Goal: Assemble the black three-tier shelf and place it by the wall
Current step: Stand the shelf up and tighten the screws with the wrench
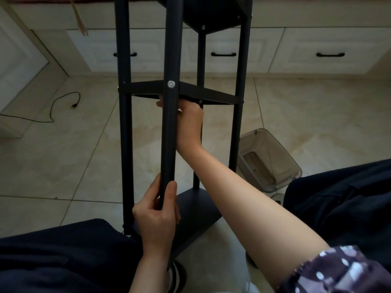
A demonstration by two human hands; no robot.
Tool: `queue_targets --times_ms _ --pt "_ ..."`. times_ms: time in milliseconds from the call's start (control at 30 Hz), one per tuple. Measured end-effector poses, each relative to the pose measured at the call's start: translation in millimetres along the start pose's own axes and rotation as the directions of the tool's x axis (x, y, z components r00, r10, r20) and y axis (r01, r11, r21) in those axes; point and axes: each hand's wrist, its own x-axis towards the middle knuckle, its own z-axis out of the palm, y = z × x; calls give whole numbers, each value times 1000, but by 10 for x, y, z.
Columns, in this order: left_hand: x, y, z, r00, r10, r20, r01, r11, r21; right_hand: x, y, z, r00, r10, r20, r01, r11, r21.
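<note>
Our tall black metal three-tier shelf stands upright on the tiled floor, poles pointing to 12 o'clock. Our left hand curls around the front pole. Our right hand reaches under the middle board; we cannot tell its fingers.

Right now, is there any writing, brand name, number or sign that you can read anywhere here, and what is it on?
No readable text anywhere.
Black shelf: posts, tiers and silver bolt head bear no visible label.
Clear plastic bin: no print can be made out.
Cabinet drawers: plain fronts with black handles, no lettering.
Patterned sleeve: pale dots only, no words.
Left hand and right hand cover parts of the frame.
</note>
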Motion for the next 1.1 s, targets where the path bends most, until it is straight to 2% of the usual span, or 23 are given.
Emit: queue_targets --times_ms 67,100,200,333,533,733,800,867,967,1100 --pt "3 -4 -5 1000 1 -2 -1 1000 4 31 7 20 999 44 -11 -43 998 39" --pt "5 -8 -5 1000 -1 -1 1 1000 7 50 31 18 999 35 -10 -35 999 -12" --pt "11 -17 0 1000 -10 -1 10 1000 12 74 71 -7 999 -51 18 53 980 -193" --pt "11 -10 1 1000 -7 -7 8 1000 2 8 39 -40 993 -111 28 114 985 -126" --pt "10 -8 8 1000 -13 -14 13 1000 1 -79 151 -273 970 -223 97 243 920 -309" --pt "2 -13 11 1000 5 -7 -5 1000 5 -243 203 -646 965 -174 194 229 920 -317" --pt "1 -11 16 1000 16 -3 -16 1000 6 -282 264 -814 963 -177 202 243 896 -372" --pt "-3 -10 26 1000 18 -4 -18 1000 -2 -293 342 -1007 979 -142 148 193 882 -431" --pt "-18 -16 40 1000 8 -12 -9 1000 -17 -277 528 -1366 998 -12 -54 -14 884 -467" --pt "-34 -17 49 1000 2 -15 -3 999 -36 -332 889 -1942 934 173 -313 -322 786 -528"
